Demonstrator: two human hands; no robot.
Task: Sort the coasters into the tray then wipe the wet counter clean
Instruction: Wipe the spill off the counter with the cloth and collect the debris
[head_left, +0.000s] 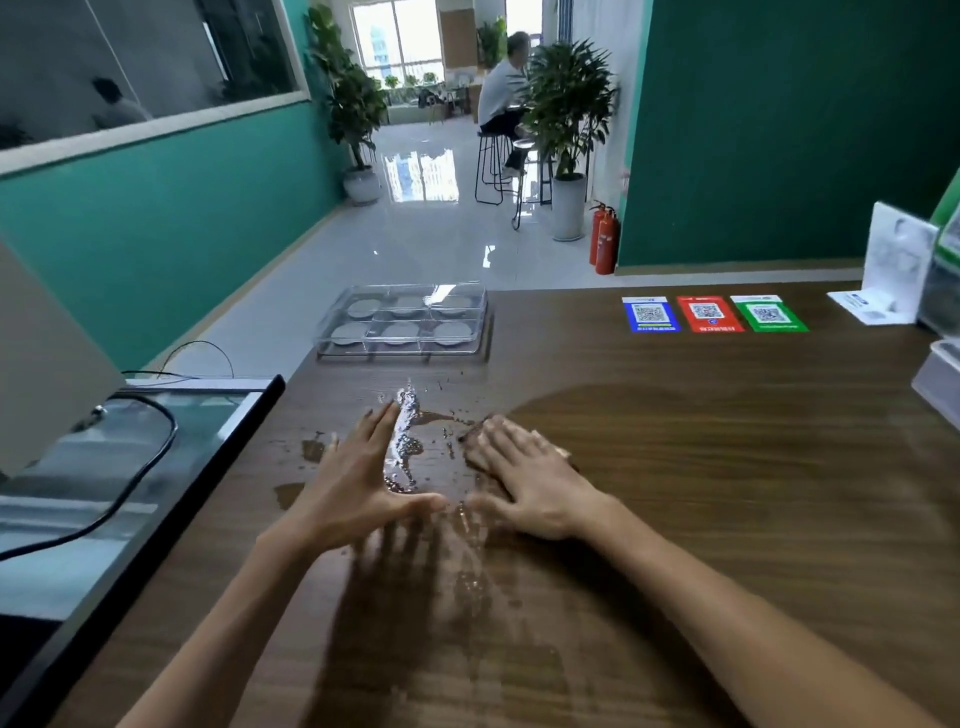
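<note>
Right hand (524, 467) presses flat, fingers straight, on brown cloth (475, 441) | left hand (363, 478) splayed, holding nothing, beside puddle (408, 441) | coasters (400, 332) sit in tray (332, 322) | risk: sweep pushes water off counter (727, 493) edge.

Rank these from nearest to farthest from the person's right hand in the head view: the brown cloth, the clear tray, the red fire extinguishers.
1. Brown cloth, directly under the right hand.
2. Clear tray, farther back on the counter, to the left.
3. Red fire extinguishers, on the floor beyond the counter.
</note>
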